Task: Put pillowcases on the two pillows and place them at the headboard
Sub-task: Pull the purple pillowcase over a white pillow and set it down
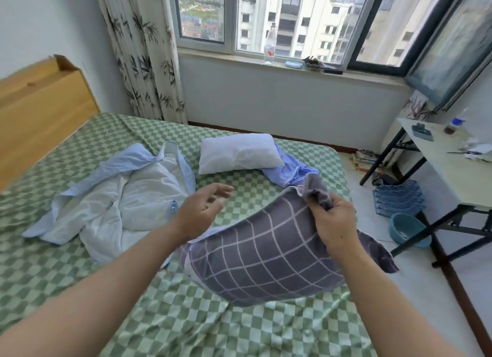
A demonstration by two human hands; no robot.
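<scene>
Gripping bunched corner of grey checked pillowcase [269, 258] – right hand [332, 223] has fingers curled round fabric, case held up above bed's [173, 316] near edge. Left hand [202, 210] released, fingers loosely spread, holding nothing, just beside case's upper edge. Bare white pillow [239, 152] lies toward bed's far edge, over blue pillowcase [287, 171]. White-and-blue quilt [119, 196] crumpled at bed's middle, nearer wooden headboard [40, 111].
</scene>
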